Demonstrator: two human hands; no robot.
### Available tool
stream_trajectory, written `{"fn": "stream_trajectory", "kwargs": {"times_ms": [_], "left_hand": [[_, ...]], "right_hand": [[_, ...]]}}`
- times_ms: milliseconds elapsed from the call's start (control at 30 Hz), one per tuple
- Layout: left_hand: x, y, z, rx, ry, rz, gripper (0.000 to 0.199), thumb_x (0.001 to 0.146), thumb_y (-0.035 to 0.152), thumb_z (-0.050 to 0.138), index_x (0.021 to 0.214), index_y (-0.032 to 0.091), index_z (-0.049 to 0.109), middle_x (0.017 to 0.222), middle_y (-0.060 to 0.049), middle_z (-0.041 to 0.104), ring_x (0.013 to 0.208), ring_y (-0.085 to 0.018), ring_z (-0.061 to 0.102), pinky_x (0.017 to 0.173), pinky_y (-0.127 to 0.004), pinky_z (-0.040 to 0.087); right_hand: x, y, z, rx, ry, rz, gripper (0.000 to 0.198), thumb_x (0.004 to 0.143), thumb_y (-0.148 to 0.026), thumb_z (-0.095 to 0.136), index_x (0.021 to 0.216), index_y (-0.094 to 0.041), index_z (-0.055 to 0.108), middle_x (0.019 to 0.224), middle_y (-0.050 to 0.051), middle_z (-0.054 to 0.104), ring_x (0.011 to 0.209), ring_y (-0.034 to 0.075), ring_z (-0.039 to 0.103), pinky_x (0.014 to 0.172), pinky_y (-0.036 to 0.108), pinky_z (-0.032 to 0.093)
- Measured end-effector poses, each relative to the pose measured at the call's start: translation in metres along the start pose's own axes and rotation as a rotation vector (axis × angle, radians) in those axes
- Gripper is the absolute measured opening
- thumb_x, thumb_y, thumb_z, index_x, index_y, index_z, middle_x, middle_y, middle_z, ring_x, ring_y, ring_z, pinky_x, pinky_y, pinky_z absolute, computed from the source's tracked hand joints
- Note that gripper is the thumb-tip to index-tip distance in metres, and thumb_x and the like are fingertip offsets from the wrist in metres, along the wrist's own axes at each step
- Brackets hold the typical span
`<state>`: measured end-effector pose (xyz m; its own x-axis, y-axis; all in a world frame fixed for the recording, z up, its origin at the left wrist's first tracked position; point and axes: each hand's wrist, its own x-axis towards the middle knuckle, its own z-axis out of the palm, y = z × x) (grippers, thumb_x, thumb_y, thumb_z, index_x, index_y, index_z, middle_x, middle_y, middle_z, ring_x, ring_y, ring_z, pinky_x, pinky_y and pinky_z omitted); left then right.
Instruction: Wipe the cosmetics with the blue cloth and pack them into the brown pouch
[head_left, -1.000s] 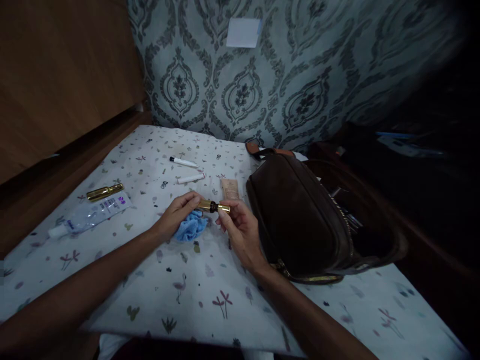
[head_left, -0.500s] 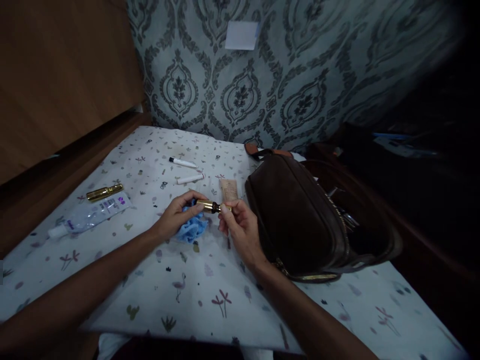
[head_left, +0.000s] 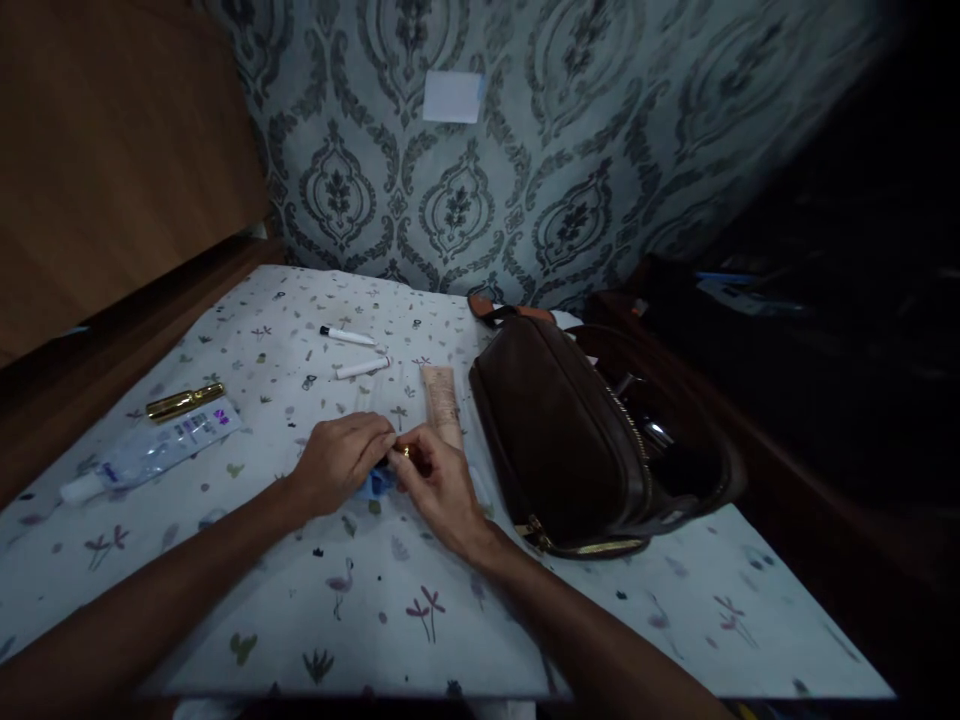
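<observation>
My left hand (head_left: 337, 458) and my right hand (head_left: 441, 487) meet over the tablecloth, fingers closed round a small gold tube (head_left: 406, 452) that looks like a lipstick. Most of it is hidden by the fingers. Below them lies a crumpled blue cloth (head_left: 376, 486), partly covered by my hands. Just beyond my right hand is a beige squeeze tube (head_left: 442, 395). Two slim white pen-like sticks, one with a black end (head_left: 347, 336) and one plain (head_left: 363, 369), lie farther back.
A dark brown leather bag (head_left: 551, 430) stands on the right, its zipped compartment gaping open. At left, a gold tube (head_left: 185, 402) lies against a clear squeeze tube (head_left: 161, 455). The patterned tablecloth (head_left: 285, 620) reaches the papered wall (head_left: 457, 220); a wooden cabinet (head_left: 120, 160) borders the left.
My hands have come closer together and now cover most of the gold tube, which showed lengthwise between them before. The view has shifted, so everything sits farther left.
</observation>
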<state>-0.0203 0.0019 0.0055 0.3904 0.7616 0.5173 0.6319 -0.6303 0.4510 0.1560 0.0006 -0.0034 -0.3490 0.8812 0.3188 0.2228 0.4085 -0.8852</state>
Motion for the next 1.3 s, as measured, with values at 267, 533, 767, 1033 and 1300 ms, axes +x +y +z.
{"fn": "stream_trajectory", "kwargs": {"times_ms": [267, 533, 767, 1033, 1300], "left_hand": [[0.004, 0.000, -0.006, -0.226, -0.179, -0.206, 0.049, 0.103, 0.044, 0.029, 0.064, 0.020, 0.045, 0.058, 0.004, 0.051, 0.054, -0.012, 0.049, 0.054, -0.024, 0.038], [0.006, 0.006, 0.001, -0.111, 0.087, 0.068, 0.040, 0.103, 0.028, 0.037, 0.072, 0.017, 0.059, 0.065, -0.001, 0.061, 0.055, -0.011, 0.055, 0.056, -0.024, 0.043], [0.034, 0.036, -0.003, -0.125, 0.117, 0.250, 0.034, 0.103, 0.025, 0.038, 0.079, 0.017, 0.062, 0.067, -0.002, 0.063, 0.058, -0.012, 0.058, 0.057, -0.025, 0.044], [0.075, 0.098, -0.006, -0.410, -0.064, 0.092, 0.037, 0.103, 0.034, 0.041, 0.078, 0.017, 0.063, 0.067, 0.000, 0.060, 0.062, -0.013, 0.058, 0.059, -0.023, 0.044], [0.101, 0.128, 0.013, -0.482, -0.115, 0.078, 0.037, 0.105, 0.037, 0.038, 0.091, 0.016, 0.065, 0.073, -0.001, 0.061, 0.064, -0.013, 0.059, 0.059, -0.024, 0.047]], "right_hand": [[0.000, -0.008, -0.005, -0.075, -0.009, -0.096, 0.018, 0.095, -0.036, 0.053, 0.091, -0.019, 0.058, 0.072, -0.001, 0.058, 0.064, 0.012, 0.052, 0.060, 0.025, 0.043], [0.000, -0.019, -0.010, 0.111, 0.071, 0.020, 0.027, 0.091, -0.045, 0.058, 0.085, -0.019, 0.058, 0.066, -0.004, 0.052, 0.057, 0.011, 0.049, 0.052, 0.023, 0.040], [-0.016, -0.049, -0.042, 0.021, 0.153, -0.056, 0.024, 0.093, -0.042, 0.057, 0.087, -0.019, 0.058, 0.069, -0.003, 0.053, 0.061, 0.011, 0.050, 0.056, 0.023, 0.042], [-0.044, -0.070, -0.098, 0.024, 0.318, -0.086, 0.019, 0.095, -0.039, 0.060, 0.095, -0.020, 0.061, 0.069, -0.004, 0.058, 0.054, 0.008, 0.053, 0.051, 0.021, 0.044], [-0.071, -0.090, -0.153, -0.070, 0.631, -0.177, 0.014, 0.094, -0.035, 0.063, 0.096, -0.021, 0.064, 0.065, -0.005, 0.060, 0.050, 0.008, 0.056, 0.047, 0.020, 0.045]]}}
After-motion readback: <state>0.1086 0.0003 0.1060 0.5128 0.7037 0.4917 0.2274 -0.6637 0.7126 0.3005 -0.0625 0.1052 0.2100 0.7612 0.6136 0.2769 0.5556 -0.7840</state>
